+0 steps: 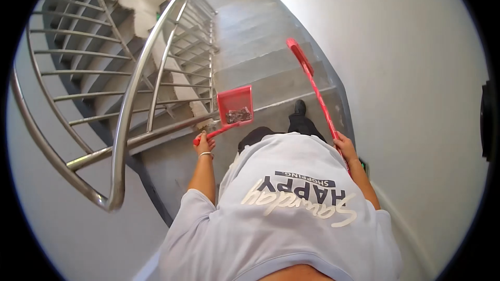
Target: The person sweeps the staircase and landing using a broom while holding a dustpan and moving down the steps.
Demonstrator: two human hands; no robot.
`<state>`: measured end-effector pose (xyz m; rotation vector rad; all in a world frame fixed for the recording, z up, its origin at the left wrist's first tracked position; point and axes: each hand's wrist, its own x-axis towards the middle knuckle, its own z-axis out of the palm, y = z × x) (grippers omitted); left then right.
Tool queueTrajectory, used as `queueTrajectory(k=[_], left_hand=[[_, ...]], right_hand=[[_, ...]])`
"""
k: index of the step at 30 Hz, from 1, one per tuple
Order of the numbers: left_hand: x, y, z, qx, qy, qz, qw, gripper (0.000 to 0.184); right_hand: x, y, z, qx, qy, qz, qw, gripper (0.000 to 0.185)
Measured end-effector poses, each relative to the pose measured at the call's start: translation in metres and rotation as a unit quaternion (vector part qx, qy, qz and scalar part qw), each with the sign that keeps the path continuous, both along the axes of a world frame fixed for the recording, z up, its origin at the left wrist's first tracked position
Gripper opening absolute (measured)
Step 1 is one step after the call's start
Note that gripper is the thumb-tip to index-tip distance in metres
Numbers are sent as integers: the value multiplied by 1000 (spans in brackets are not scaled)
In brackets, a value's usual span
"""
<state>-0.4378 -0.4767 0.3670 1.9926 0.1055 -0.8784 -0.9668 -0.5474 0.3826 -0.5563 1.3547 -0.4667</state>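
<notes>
Grey concrete stairs [268,67] descend ahead between a pale wall [406,99] on the right and a curved metal railing [134,79] on the left, with another flight of steps [94,62] visible through the bars. Near the railing, a red dustpan [234,99] is held out over the stairs, its pan pointing away from the person and carrying a small heap of dark debris [238,115] close to the handle side. Its short handle runs back into the left grip [204,145], which is closed around it; a light bracelet [207,154] circles that wrist. On the other side, the right grip [345,147] is wrapped around the long shaft of a red broom [321,99], whose head is at the far end, well apart from the dustpan. Between the two arms, a pale shirt [297,161] with printed lettering covers the torso, and a dark shoe [299,107] shows beyond it, between the dustpan and the broom.
</notes>
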Motion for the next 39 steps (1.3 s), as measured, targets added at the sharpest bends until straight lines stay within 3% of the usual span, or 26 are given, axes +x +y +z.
queueTrajectory(k=[8, 14, 19, 29, 32, 36, 39], left_hand=[[-56, 19, 13, -11, -10, 136, 991, 29], [-74, 18, 24, -21, -10, 193, 981, 32], [-70, 29, -4, -43, -11, 175, 984, 31], [-12, 33, -79, -82, 6, 99, 992, 28], [3, 21, -117, -73, 1, 61, 995, 28], [18, 20, -156, -109, 24, 42, 993, 30], [-2, 41, -143, -121, 20, 18, 992, 33]], right_hand=[[-39, -113, 36, 85, 1, 76, 994, 43], [-30, -142, 14, 81, 18, 87, 993, 39], [-23, -129, 7, 88, -1, 68, 994, 37], [-15, -13, -69, 11, -3, 9, 1000, 38], [-4, 15, -146, -3, -30, -56, 998, 39], [18, 17, -177, 47, -30, -40, 998, 33], [32, 15, -126, 67, -18, -46, 997, 26]])
